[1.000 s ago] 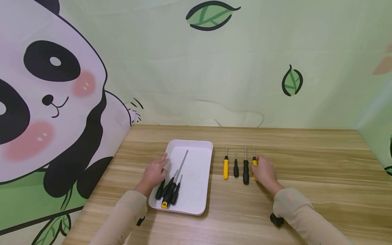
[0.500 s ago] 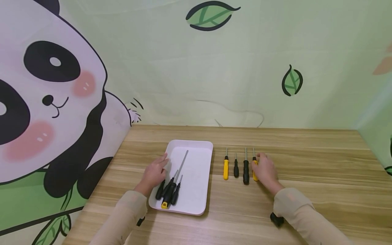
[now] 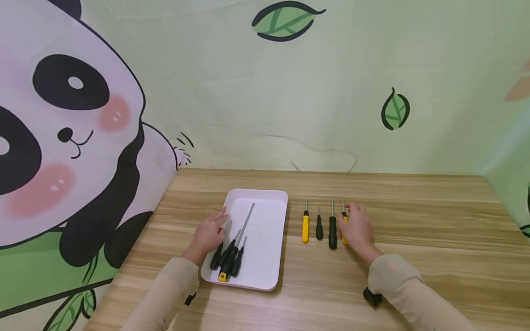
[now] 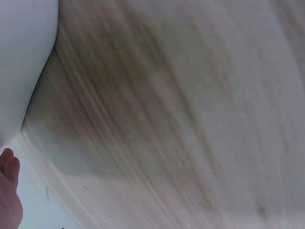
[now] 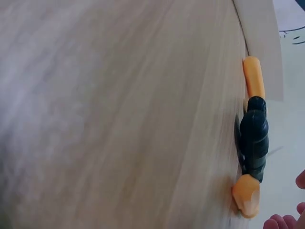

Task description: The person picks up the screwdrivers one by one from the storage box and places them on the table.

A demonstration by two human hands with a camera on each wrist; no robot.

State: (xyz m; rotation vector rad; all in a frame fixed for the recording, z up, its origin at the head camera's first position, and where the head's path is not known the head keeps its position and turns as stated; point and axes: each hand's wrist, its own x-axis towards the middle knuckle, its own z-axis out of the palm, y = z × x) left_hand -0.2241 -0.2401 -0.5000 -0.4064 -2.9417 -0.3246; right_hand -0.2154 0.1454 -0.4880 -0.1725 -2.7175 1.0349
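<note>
In the head view my left hand (image 3: 208, 233) rests at the left rim of a white tray (image 3: 267, 276); its fingertips (image 4: 8, 164) show by the tray wall in the left wrist view. Several black-handled screwdrivers (image 3: 227, 261) lie in the tray, one with a yellow handle end. To the right, a row on the table holds a yellow screwdriver (image 3: 305, 229), a small black one (image 3: 319, 228), a larger black one (image 3: 332, 232) and another yellow one (image 3: 344, 238). My right hand (image 3: 357, 229) is beside that last one, partly covering it. In the right wrist view the fingers stand apart from the handles.
The wooden table (image 3: 430, 220) meets a green fabric backdrop (image 3: 232, 105) printed with a panda and leaves. A black wrist device (image 3: 372, 297) sits under the right cuff.
My right hand has loosened from the rightmost yellow screwdriver and shifted slightly up and left, fingers opening. The left hand, tray and other screwdrivers stay where they were.
</note>
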